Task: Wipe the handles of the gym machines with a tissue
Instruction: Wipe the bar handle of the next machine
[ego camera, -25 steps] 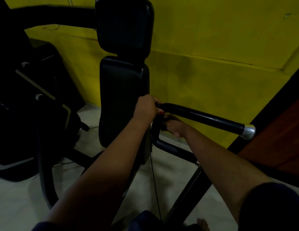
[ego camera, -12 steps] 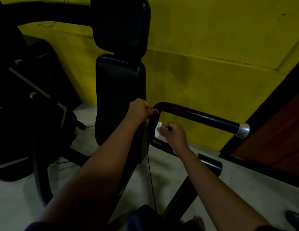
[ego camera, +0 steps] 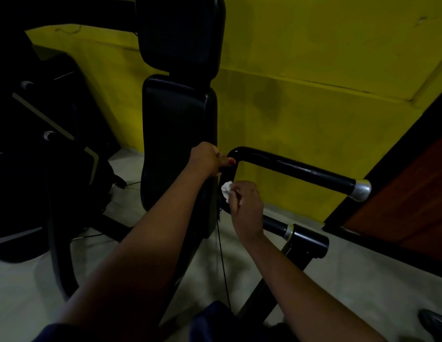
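The head view shows one black handle (ego camera: 296, 169), a bent tube with a single silver end cap (ego camera: 361, 190) at its right tip, running from a curved corner near the seat out toward the wall. There is one crumpled white tissue (ego camera: 226, 190), two hands, and two black pads stacked one above the other: an upper pad (ego camera: 180, 33) and a longer back pad (ego camera: 178, 144) below it.

The left hand (ego camera: 206, 160) reaches forward on a straight arm and is closed in a fist around the curved corner of the handle, the thumb with its red nail lying on the tube.

The right hand (ego camera: 247, 201) comes in from the lower right, wrist bent, fingers curled tight around the tissue. It presses the tissue against the short downward stretch of the handle just below the left hand; only a small white wad shows beyond the knuckles.

Lower down, a second black tube (ego camera: 306, 239) with one silver band runs right from behind the right hand. A yellow wall (ego camera: 313, 70) stands behind.
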### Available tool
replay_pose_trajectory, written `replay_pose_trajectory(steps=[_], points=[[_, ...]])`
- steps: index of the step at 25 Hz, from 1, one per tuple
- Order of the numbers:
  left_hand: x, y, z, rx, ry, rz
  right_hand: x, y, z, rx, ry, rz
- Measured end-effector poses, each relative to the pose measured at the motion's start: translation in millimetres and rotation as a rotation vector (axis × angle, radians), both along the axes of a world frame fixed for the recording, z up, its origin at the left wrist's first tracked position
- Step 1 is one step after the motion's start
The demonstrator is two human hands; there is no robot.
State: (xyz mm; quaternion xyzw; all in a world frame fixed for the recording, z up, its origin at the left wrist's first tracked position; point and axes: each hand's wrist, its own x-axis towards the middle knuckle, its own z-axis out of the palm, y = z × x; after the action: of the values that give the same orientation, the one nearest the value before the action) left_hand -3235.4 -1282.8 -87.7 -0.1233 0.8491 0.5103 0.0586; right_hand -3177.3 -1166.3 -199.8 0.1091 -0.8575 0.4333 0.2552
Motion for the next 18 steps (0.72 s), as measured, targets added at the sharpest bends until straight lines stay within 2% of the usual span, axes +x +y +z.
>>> replay_pose_trajectory(steps=[3,5,7,9,13,14,17,18], points=[[-1,-2,-4,0.008,0.001,0.008,11,1,-19,0.353,0.158,0.194],[-2,-3,-8,0.009,0.017,0.013,-1,2,-8,0.361,0.214,0.224],[-3,-6,-13,-0.016,0.042,0.014,-18,2,11,0.309,0.298,0.145],[-1,-7,-13,-0.039,0.055,0.010,-22,2,13,0.360,0.378,0.104],[1,-5,-13,-0.001,0.031,-0.001,-8,9,-14,0.819,0.517,0.323],[1,-5,-12,-0.015,0.032,-0.008,-11,10,-10,0.844,0.533,0.327],[1,-7,-10,-0.070,0.042,-0.015,-28,3,9,0.656,0.472,0.216],[1,-7,-10,-0.064,0.038,-0.012,-27,-1,9,0.654,0.471,0.189]])
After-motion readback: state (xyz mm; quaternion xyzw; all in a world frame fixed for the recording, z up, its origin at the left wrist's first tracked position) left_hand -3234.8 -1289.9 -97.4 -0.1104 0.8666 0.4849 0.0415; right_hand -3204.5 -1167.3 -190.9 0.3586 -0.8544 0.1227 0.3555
